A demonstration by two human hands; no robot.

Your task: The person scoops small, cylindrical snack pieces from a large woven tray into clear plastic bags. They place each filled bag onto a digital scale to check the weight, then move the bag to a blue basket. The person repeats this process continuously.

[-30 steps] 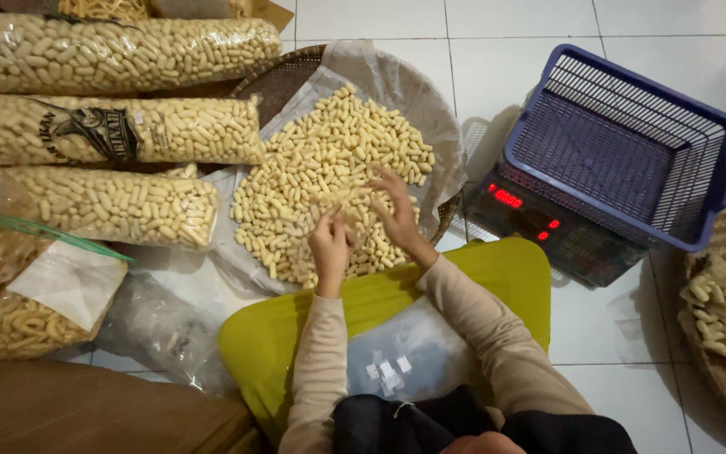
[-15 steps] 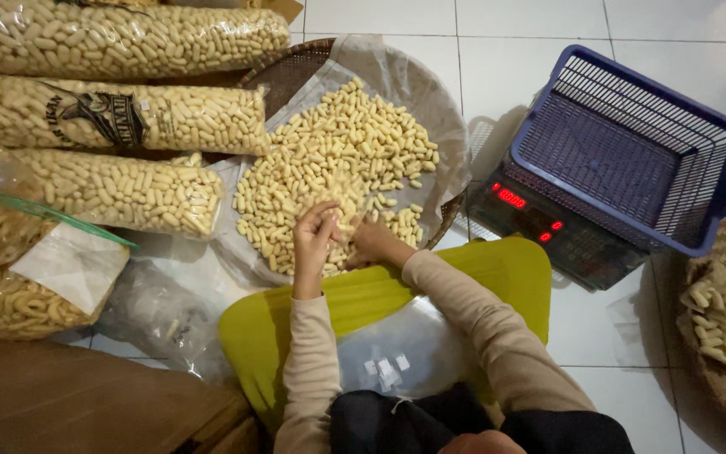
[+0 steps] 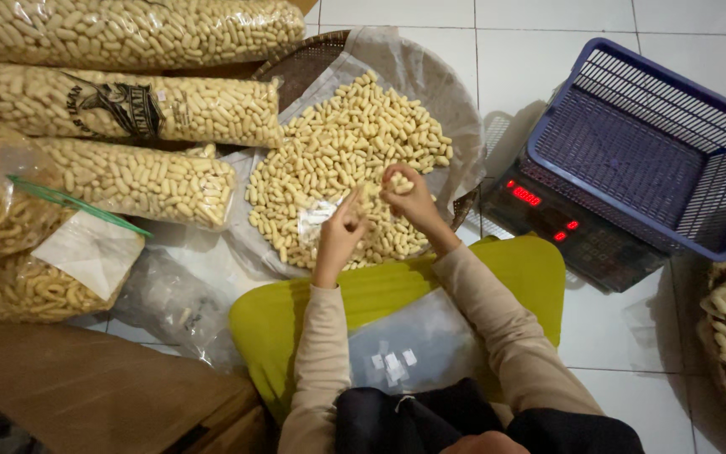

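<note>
Pale yellow, finger-shaped snack sticks [image 3: 342, 151] lie heaped on a clear plastic sheet [image 3: 430, 76] inside a round woven tray [image 3: 304, 67] on the white tiled floor. Half a second earlier both hands were pressed low into the near edge of the heap; now they are lifted just above it. The right hand [image 3: 409, 197] has curled closed around a small clutch of sticks, a few showing at the fingertips. The left hand [image 3: 342, 231], just beside it, is open with straight fingers, touching the near edge of the heap and gripping nothing. So a handful has left the heap. Near of the heap, a clear bag [image 3: 418, 345] lies on a yellow-green cushion [image 3: 296, 311]. Left of the heap lie filled bags of sticks [image 3: 136, 109]. Right of the heap, a blue plastic basket [image 3: 657, 143] sits on a digital scale [image 3: 573, 240] with red digits.
</note>
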